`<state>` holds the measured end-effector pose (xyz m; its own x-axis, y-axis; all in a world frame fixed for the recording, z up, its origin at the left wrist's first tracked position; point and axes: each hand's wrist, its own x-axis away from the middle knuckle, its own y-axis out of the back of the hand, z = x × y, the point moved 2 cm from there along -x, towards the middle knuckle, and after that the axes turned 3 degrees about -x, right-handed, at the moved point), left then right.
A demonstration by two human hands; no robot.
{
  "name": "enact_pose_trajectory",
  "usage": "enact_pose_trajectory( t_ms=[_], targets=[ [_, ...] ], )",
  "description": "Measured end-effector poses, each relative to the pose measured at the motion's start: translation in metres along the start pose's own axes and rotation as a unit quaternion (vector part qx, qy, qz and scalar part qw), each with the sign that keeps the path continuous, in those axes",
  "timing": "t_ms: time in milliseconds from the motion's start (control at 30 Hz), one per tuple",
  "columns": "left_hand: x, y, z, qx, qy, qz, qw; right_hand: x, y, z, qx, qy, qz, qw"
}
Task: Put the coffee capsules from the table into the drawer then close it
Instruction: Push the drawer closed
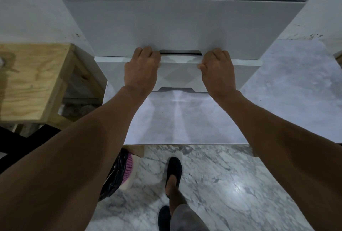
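Observation:
A white chest of drawers fills the upper middle of the head view. Its low drawer sticks out slightly from the drawer front above it, with a narrow dark gap at the cut-out handle. My left hand is curled over the top edge of this drawer front, left of the cut-out. My right hand grips the same edge on the right of the cut-out. No coffee capsules are in view, and the inside of the drawer is hidden.
A plywood table stands at the left, close to the chest. A black plastic bag with a pink mesh item lies on the marble floor by my feet. A white wall panel rises at right.

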<state>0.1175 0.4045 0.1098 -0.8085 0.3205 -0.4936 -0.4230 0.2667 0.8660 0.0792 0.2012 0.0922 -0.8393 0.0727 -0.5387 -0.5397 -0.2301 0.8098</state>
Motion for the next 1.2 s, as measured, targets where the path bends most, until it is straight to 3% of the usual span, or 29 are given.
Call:
enact_pose_trajectory(
  t_ms=[167,400,800,967,1200],
  targets=[
    [0.009,0.009,0.002,-0.037,0.004,-0.069,0.997,0.015,0.024,0.007,0.04,0.01,-0.058,0.997],
    [0.004,0.007,-0.007,-0.081,0.052,-0.032,0.995,0.012,0.014,0.008,0.159,-0.021,-0.026,0.987],
    [-0.012,-0.026,0.001,-0.08,0.046,-0.12,0.988,-0.002,-0.029,-0.003,0.187,-0.02,-0.181,0.965],
    [-0.013,-0.033,0.006,-0.088,0.024,-0.141,0.986,0.0,-0.029,-0.003,0.17,-0.006,-0.177,0.969],
    [-0.004,-0.023,0.007,-0.107,0.031,-0.093,0.989,0.002,-0.022,-0.002,0.187,-0.014,-0.139,0.972]
  ],
)
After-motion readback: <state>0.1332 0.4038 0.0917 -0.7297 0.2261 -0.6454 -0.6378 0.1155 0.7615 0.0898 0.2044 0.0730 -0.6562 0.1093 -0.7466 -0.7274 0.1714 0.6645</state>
